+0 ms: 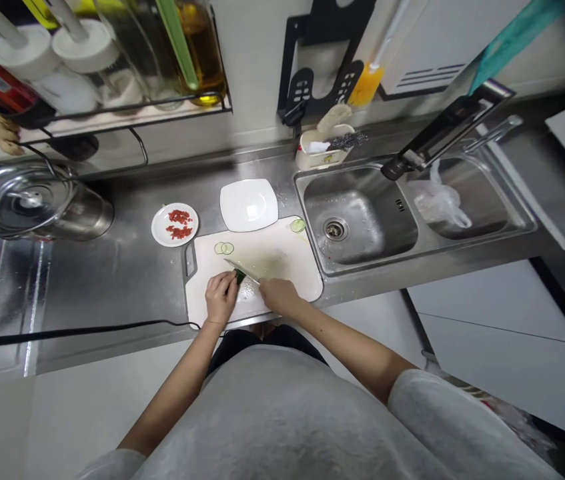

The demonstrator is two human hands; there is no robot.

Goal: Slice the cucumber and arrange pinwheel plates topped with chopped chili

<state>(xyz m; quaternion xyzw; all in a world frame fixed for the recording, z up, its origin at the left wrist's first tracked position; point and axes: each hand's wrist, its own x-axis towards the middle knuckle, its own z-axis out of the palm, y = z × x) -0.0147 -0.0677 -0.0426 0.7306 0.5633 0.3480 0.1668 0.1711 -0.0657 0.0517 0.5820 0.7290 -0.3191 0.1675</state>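
Matt white plastic cutting board (282, 257), brushed steel counter (127, 280), shiny metal sink (362, 220), glossy plate (249, 205)

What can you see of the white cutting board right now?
The cutting board is white, plastic-looking, rectangular with rounded corners and a slot handle at its left end. It lies flat on the counter, its right end against the sink rim. Its middle looks wet. Two cucumber slices lie near its far left, one slice at its far right corner. A plate sits at its far edge. On its near part the left hand steadies a cucumber piece and the right hand holds a knife.
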